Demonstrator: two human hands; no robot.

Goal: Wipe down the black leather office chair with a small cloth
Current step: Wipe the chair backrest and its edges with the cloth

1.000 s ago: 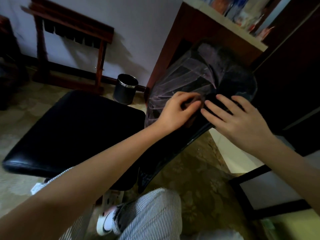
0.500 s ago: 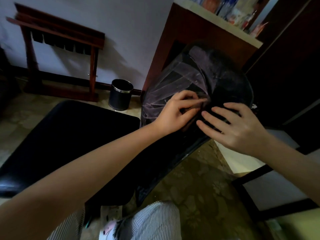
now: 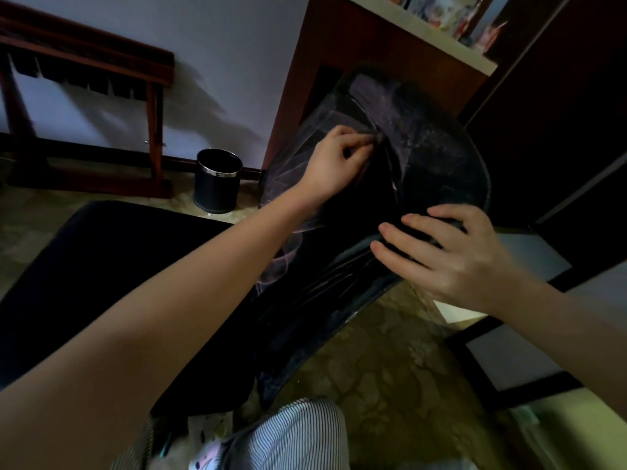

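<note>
The black leather chair has its seat (image 3: 112, 266) at the left and its backrest (image 3: 441, 154) in the middle of the view. A thin translucent sheet (image 3: 305, 137) lies over the left part of the backrest. My left hand (image 3: 334, 161) is high on the backrest, its fingertips pinched on a fold of that sheet. My right hand (image 3: 454, 256) rests lower and to the right, fingers spread flat on the leather with nothing in it. I cannot make out a separate small cloth.
A black round bin (image 3: 217, 181) stands on the floor by the wall. A dark wooden rack (image 3: 84, 62) is at the far left, and a wooden cabinet (image 3: 356, 45) rises behind the backrest. Patterned flooring (image 3: 390, 368) and my striped trouser leg (image 3: 298, 435) lie below.
My left hand has slid up the backrest with its fingers still pinched. My right hand has drawn away from it, down and to the right.
</note>
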